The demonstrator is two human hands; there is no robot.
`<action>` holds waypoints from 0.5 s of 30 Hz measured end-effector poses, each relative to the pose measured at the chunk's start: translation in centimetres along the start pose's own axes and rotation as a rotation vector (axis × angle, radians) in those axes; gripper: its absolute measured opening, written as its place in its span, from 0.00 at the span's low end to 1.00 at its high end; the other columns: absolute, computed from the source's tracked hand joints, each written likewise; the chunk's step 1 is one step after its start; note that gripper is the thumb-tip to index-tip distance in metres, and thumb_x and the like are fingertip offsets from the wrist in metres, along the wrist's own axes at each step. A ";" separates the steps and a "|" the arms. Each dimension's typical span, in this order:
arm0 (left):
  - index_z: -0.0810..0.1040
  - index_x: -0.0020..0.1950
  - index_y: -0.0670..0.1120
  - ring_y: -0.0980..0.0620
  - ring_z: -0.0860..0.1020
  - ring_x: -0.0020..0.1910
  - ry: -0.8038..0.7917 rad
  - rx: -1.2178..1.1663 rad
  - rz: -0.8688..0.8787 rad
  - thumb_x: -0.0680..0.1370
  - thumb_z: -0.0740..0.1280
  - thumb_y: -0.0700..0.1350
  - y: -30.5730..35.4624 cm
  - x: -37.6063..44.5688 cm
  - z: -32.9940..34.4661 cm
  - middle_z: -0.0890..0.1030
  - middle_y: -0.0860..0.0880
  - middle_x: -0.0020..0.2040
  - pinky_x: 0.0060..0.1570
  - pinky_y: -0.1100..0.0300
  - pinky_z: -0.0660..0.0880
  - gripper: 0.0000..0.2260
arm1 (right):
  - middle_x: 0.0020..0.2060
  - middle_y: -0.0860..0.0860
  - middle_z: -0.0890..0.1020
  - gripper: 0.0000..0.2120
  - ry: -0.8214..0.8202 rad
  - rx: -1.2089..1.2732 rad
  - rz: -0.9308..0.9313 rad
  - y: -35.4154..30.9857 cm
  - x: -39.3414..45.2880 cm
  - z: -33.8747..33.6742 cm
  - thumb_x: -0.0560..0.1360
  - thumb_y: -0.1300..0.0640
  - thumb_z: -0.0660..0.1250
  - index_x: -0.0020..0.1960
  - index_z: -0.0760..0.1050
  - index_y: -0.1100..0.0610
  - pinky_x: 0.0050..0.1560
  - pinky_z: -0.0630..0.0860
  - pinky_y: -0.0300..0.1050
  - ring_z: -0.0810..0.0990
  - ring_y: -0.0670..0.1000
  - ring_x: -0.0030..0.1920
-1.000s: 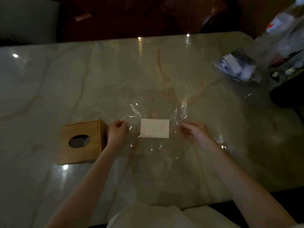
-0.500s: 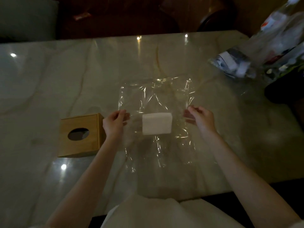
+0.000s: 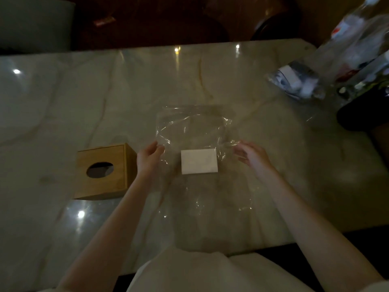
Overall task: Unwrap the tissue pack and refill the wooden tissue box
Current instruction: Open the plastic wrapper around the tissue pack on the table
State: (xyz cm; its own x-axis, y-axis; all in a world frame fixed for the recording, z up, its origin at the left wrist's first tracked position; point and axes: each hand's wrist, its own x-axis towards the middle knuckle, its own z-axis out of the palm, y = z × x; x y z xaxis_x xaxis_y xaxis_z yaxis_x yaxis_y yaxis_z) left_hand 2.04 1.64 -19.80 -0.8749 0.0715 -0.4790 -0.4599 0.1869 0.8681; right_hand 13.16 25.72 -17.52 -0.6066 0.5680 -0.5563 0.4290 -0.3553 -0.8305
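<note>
A white stack of tissues (image 3: 199, 161) lies in the middle of a large clear plastic wrap (image 3: 192, 127) spread over the marble table (image 3: 84, 98). My left hand (image 3: 148, 158) pinches the wrap's left edge, just left of the tissues. My right hand (image 3: 251, 153) pinches the wrap's right edge on the other side. The far part of the wrap is lifted and billows above the table. The wooden tissue box (image 3: 104, 171) with an oval slot on top stands just left of my left hand.
Crumpled plastic bags with packaged items (image 3: 299, 81) lie at the far right. A dark object (image 3: 364, 114) sits at the right edge. Dark chairs stand beyond the table's far edge. A white cloth (image 3: 210, 272) covers my lap at the near edge.
Both hands have risen off the table with the wrap's edges and moved apart. The far flap of the wrap has lifted and opened away from the tissues.
</note>
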 end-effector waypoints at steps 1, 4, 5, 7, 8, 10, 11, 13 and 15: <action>0.72 0.64 0.40 0.47 0.78 0.55 -0.016 0.027 -0.022 0.75 0.66 0.43 -0.6 0.1 -0.2 0.79 0.40 0.58 0.51 0.56 0.75 0.19 | 0.28 0.47 0.81 0.08 0.014 -0.039 0.005 0.4 0.2 -0.1 0.74 0.64 0.64 0.39 0.75 0.55 0.34 0.72 0.36 0.78 0.47 0.34; 0.72 0.63 0.38 0.48 0.78 0.47 -0.016 0.037 -0.071 0.75 0.65 0.42 -1.9 0.1 -0.5 0.80 0.40 0.54 0.45 0.58 0.74 0.17 | 0.19 0.44 0.79 0.06 0.013 -0.113 0.044 1.5 0.2 -0.5 0.73 0.66 0.64 0.40 0.75 0.58 0.27 0.73 0.32 0.78 0.41 0.23; 0.73 0.61 0.38 0.51 0.77 0.41 -0.008 0.048 -0.073 0.75 0.65 0.41 -2.0 0.1 -0.6 0.81 0.42 0.48 0.40 0.59 0.73 0.15 | 0.19 0.44 0.79 0.06 0.003 -0.128 0.047 1.8 0.2 -0.5 0.73 0.66 0.64 0.40 0.76 0.59 0.27 0.74 0.33 0.77 0.41 0.23; 0.78 0.51 0.37 0.53 0.74 0.31 -0.028 0.059 -0.071 0.74 0.65 0.38 -2.3 -0.1 -0.4 0.81 0.48 0.33 0.33 0.59 0.70 0.08 | 0.24 0.48 0.81 0.06 -0.041 -0.158 0.056 2.3 0.0 -0.3 0.72 0.65 0.65 0.37 0.77 0.59 0.28 0.76 0.35 0.78 0.44 0.25; 0.79 0.45 0.36 0.54 0.73 0.28 -0.046 0.064 -0.072 0.74 0.65 0.36 -2.5 -0.2 -0.2 0.79 0.49 0.28 0.32 0.59 0.69 0.05 | 0.26 0.50 0.81 0.05 -0.066 -0.161 0.073 2.5 -0.2 -0.1 0.72 0.64 0.66 0.39 0.77 0.60 0.29 0.76 0.36 0.79 0.45 0.26; 0.79 0.34 0.42 0.55 0.73 0.26 -0.042 0.103 -0.068 0.72 0.66 0.36 -2.7 -0.6 -0.1 0.77 0.53 0.22 0.31 0.60 0.69 0.08 | 0.27 0.50 0.82 0.04 -0.094 -0.145 0.101 2.7 -0.5 0.2 0.73 0.61 0.66 0.43 0.79 0.61 0.28 0.76 0.35 0.80 0.46 0.27; 0.78 0.31 0.45 0.55 0.73 0.27 -0.022 0.105 -0.059 0.72 0.66 0.37 -2.7 -0.7 -0.2 0.77 0.54 0.20 0.31 0.60 0.69 0.10 | 0.27 0.51 0.81 0.06 -0.088 -0.131 0.093 2.7 -0.4 0.3 0.73 0.61 0.66 0.45 0.79 0.62 0.29 0.76 0.36 0.79 0.47 0.28; 0.79 0.30 0.47 0.54 0.74 0.28 0.023 0.031 -0.046 0.72 0.68 0.39 -2.6 -1.1 -0.5 0.78 0.55 0.21 0.32 0.61 0.70 0.10 | 0.31 0.52 0.82 0.09 -0.042 -0.100 0.048 2.5 -0.3 0.2 0.73 0.60 0.66 0.49 0.80 0.64 0.34 0.76 0.40 0.80 0.48 0.31; 0.80 0.33 0.46 0.57 0.78 0.28 0.051 -0.092 -0.025 0.73 0.68 0.41 -2.3 -1.6 -0.7 0.80 0.53 0.26 0.29 0.65 0.74 0.08 | 0.34 0.49 0.84 0.09 -0.052 -0.079 0.024 2.4 -0.4 -0.2 0.73 0.60 0.66 0.51 0.79 0.62 0.37 0.76 0.40 0.82 0.46 0.33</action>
State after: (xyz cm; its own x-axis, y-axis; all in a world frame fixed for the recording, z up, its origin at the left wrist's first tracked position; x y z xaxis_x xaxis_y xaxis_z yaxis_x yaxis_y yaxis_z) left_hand 4.36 0.40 -20.90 -0.8684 0.0174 -0.4955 -0.4918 0.0975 0.8653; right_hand 14.61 24.78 -19.29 -0.6288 0.5196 -0.5785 0.4941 -0.3075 -0.8132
